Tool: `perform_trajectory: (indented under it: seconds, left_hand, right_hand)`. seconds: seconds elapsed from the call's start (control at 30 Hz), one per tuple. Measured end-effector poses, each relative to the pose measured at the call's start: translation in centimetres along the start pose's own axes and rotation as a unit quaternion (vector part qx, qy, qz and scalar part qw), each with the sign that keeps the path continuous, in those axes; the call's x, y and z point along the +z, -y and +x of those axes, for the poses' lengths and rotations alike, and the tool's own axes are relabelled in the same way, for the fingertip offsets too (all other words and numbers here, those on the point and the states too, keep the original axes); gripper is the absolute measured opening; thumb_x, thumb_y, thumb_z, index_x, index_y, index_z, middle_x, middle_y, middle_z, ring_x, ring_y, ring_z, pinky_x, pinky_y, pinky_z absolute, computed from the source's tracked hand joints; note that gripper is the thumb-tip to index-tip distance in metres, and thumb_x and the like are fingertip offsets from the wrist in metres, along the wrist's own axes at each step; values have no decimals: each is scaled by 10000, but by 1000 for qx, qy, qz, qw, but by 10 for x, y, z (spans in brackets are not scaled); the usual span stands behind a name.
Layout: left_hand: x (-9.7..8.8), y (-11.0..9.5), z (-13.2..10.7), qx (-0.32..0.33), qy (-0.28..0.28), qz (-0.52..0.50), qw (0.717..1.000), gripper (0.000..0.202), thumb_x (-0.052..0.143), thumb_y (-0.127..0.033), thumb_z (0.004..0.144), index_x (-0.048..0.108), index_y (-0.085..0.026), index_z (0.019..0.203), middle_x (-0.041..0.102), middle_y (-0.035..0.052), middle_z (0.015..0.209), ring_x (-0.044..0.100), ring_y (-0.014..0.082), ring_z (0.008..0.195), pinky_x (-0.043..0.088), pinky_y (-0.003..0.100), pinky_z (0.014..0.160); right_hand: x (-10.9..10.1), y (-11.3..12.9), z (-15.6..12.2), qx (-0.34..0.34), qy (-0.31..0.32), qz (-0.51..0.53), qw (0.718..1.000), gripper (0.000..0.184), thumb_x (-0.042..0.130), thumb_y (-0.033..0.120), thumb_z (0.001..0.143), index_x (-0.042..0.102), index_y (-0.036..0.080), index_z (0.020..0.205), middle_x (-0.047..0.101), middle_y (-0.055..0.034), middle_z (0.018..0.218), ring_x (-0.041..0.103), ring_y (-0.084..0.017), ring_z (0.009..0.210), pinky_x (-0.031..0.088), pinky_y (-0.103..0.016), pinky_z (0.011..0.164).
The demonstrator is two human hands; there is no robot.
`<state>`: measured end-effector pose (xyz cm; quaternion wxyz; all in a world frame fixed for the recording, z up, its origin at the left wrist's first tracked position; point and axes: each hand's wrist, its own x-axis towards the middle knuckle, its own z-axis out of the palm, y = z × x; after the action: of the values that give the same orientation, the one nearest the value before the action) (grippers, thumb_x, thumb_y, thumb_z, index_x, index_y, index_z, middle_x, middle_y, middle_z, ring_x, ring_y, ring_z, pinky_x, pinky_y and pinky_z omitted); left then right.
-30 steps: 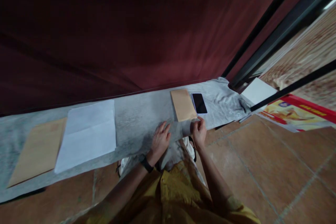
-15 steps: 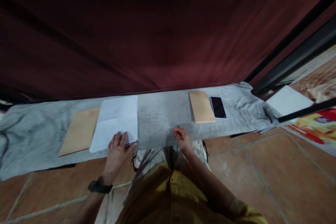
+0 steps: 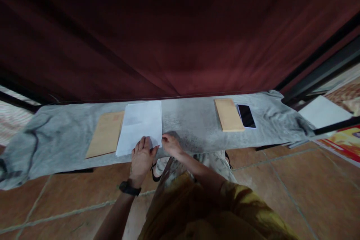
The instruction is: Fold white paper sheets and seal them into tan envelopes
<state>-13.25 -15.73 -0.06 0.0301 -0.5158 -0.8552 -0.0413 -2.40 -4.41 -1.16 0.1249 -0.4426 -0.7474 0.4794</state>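
Note:
White paper sheets lie stacked on a long, narrow surface covered in grey cloth. My left hand rests open on their near edge, fingers spread over the paper. At the right near corner, my right hand is closed in a pinch on the paper's edge; how many sheets it grips is hidden. Beside the sheets, on the left, lies a brown envelope, its edge close to the paper. Farther right sits a stack of brown envelopes.
A smartphone lies just right of the envelope stack. Behind the surface hangs a dark red curtain. Dark metal bars and a white board stand at the right. Tiled floor shows below.
My right hand has moved left to the paper's near right corner and pinches it there. My left hand stays on the paper. The whole view has shifted, so things appear farther right.

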Motion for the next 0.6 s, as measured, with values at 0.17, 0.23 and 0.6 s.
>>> perform_trajectory:
  seconds: [0.17,0.23,0.6]
  left_hand:
    - [-6,2,5,8,-5,4,1000,506,431,-329,1006,553,-85,1431,514,215,1519,537,365,1305,469,501,1011]
    - [-9,1,6,34,-22,10,999,487,389,-243,1001,567,-70,1420,506,217,1526,503,373,1350,444,522,1048]
    - [-21,-81,-10,221,-101,-9,970,669,350,-57,930,339,-167,1590,434,113,1608,313,284,1531,240,567,1256]
  right_hand:
    - [4,15,-7,12,-64,-59,996,281,547,268,984,635,186,1237,743,-91,1141,713,-194,1036,518,-277,919]
    - [5,18,-7,18,-71,-43,996,240,575,275,966,646,196,1181,750,-75,1067,720,-193,984,527,-279,885]
    - [-69,-37,-23,84,-115,344,928,292,654,400,771,661,188,971,705,-6,840,632,-148,724,519,-241,629]
